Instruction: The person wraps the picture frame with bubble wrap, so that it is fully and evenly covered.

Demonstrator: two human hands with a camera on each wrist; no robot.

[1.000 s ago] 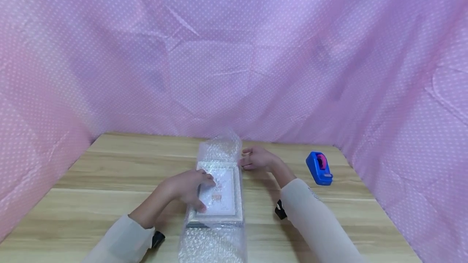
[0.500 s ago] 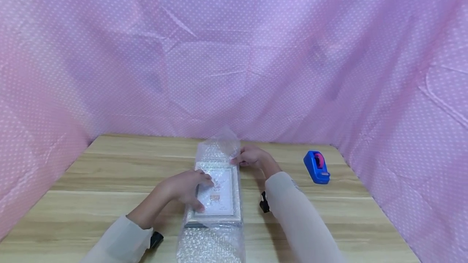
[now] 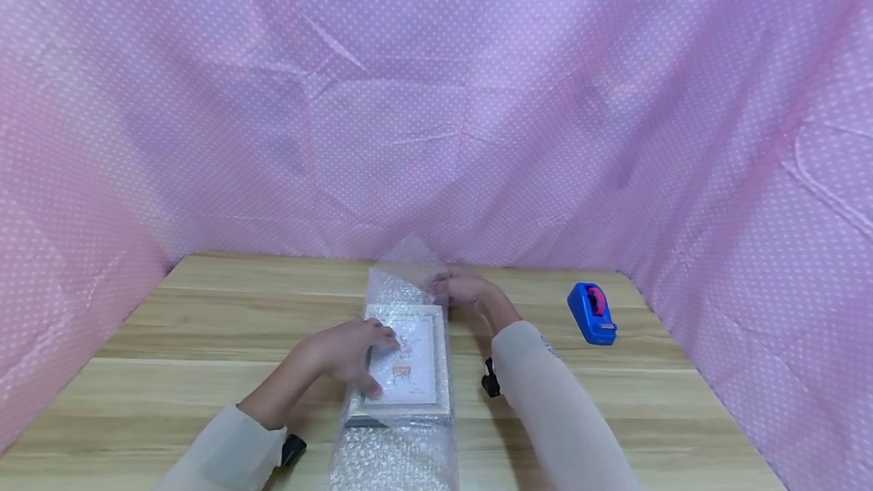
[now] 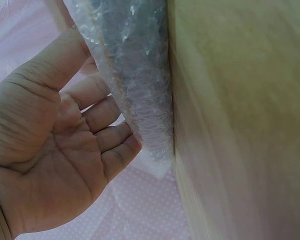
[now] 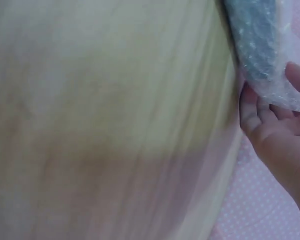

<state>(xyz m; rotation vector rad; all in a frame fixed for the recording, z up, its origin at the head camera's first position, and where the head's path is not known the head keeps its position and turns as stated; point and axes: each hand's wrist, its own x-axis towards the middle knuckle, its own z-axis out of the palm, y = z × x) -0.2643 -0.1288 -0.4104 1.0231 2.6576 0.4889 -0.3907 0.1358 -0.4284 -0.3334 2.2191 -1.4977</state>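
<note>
A picture frame [image 3: 414, 361] with a white mat and a small orange drawing lies on the table inside clear bubble wrap [image 3: 395, 457]. Loose ends of the wrap stretch past the frame at its near and far sides. My left hand [image 3: 351, 354] rests over the frame's left side, thumb and fingers spread across the wrapped face. In the left wrist view, its fingertips meet the upper face of the bubble wrap [image 4: 140, 75]. At the far right corner, my right hand [image 3: 464, 286] pinches the wrap's end, with fingers [image 5: 250, 105] beneath and the thumb above.
A blue tape dispenser [image 3: 592, 315] with a pink roll stands on the right part of the wooden table [image 3: 225, 332]. Pink dotted cloth [image 3: 409, 97] hangs around the back and sides. Dark straps show at both wrists.
My right hand has moved left from beside the frame onto the far end of the bubble wrap and taken hold there. The left hand stays in place on the frame.
</note>
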